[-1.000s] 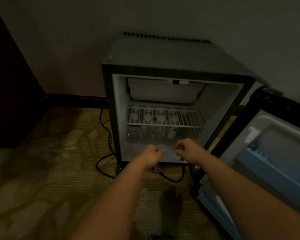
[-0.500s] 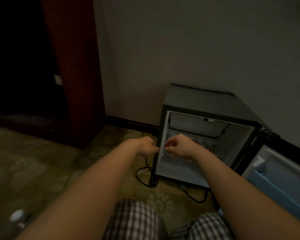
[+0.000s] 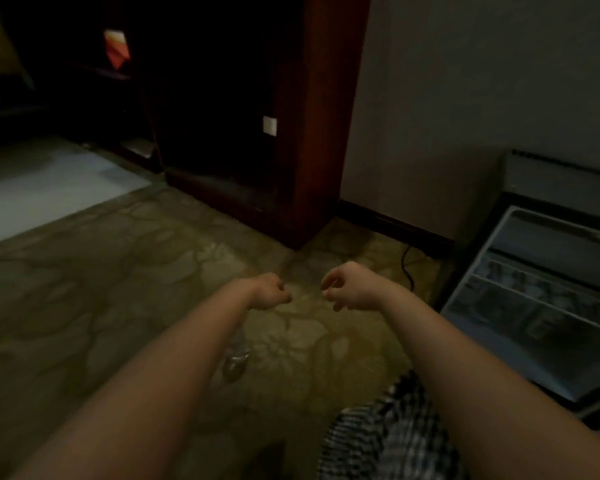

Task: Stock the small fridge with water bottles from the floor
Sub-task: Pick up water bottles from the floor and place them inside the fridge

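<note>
Dim carpet spreads below; left hand and right hand hover loosely curled, empty; fridge stands open at right, blurred bottles apparently inside; one bottle lies on the floor beside the left forearm, seemingly unstocked.

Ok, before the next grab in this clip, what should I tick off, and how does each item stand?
1. Left hand free: ok, holds nothing.
2. Right hand free: ok, holds nothing.
3. Water bottle in sight on the carpet: ok, lying beside the left forearm, partly hidden by it.
4. Fridge open: ok, its inside shows at the right edge.
5. Room inside for more: cannot tell, too blurred.
6. Power cord away from the bottle: ok, it lies by the fridge.
</note>
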`<action>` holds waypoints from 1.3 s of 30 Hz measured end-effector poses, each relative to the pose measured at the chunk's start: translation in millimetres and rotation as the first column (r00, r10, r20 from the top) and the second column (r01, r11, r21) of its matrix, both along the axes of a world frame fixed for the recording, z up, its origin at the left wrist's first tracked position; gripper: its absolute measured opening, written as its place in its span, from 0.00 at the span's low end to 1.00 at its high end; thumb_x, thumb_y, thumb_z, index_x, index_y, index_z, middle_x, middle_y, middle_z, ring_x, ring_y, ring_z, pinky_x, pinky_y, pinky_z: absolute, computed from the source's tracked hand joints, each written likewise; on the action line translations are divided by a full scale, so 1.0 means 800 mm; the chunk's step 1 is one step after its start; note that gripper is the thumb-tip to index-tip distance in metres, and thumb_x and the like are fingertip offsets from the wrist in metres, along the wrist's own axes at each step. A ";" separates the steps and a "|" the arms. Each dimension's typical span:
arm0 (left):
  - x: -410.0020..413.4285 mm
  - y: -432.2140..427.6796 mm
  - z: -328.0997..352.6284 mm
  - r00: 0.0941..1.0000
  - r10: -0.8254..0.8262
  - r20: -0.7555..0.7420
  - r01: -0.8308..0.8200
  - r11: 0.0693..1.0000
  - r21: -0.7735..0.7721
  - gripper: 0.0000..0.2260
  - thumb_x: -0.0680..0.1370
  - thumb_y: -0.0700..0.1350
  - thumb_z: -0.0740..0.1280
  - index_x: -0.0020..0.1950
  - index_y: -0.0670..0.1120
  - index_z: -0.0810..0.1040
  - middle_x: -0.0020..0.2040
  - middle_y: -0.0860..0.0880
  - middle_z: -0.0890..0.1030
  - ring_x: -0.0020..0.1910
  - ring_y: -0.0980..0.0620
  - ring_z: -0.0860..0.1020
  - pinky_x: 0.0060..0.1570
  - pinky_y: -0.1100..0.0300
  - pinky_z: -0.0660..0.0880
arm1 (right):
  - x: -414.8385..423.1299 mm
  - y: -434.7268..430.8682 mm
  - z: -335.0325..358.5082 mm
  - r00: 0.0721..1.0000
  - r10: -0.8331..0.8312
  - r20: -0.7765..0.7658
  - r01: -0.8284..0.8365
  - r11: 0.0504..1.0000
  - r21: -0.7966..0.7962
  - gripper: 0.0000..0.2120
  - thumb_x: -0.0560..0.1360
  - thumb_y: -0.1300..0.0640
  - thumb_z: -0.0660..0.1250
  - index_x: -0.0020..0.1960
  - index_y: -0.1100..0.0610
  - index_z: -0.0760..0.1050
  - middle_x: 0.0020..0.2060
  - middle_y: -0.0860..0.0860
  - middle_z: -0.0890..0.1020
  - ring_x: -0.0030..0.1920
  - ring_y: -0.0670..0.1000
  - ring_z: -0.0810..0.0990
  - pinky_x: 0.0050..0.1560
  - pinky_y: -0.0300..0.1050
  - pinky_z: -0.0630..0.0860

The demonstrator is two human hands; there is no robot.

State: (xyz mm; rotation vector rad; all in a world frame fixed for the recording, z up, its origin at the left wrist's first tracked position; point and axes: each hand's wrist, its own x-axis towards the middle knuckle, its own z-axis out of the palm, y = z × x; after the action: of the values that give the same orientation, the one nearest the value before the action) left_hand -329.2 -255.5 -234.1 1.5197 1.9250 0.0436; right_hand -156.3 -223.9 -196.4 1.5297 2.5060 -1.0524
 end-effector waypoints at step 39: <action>-0.087 -0.057 -0.309 0.477 0.537 0.695 -0.731 0.682 -0.025 0.34 0.71 0.35 0.68 0.72 0.48 0.56 0.61 0.50 0.70 0.63 0.52 0.70 0.53 0.73 0.69 | -0.247 0.031 -0.296 0.928 0.316 0.198 -0.299 0.948 -0.113 0.22 0.74 0.58 0.67 0.65 0.57 0.64 0.59 0.61 0.76 0.59 0.60 0.76 0.56 0.49 0.73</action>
State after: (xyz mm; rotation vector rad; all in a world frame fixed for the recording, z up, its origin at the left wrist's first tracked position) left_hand -398.6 -300.9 -481.1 0.6395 1.7862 1.1008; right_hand -353.9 -198.7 -433.5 1.1107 2.4154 -0.8780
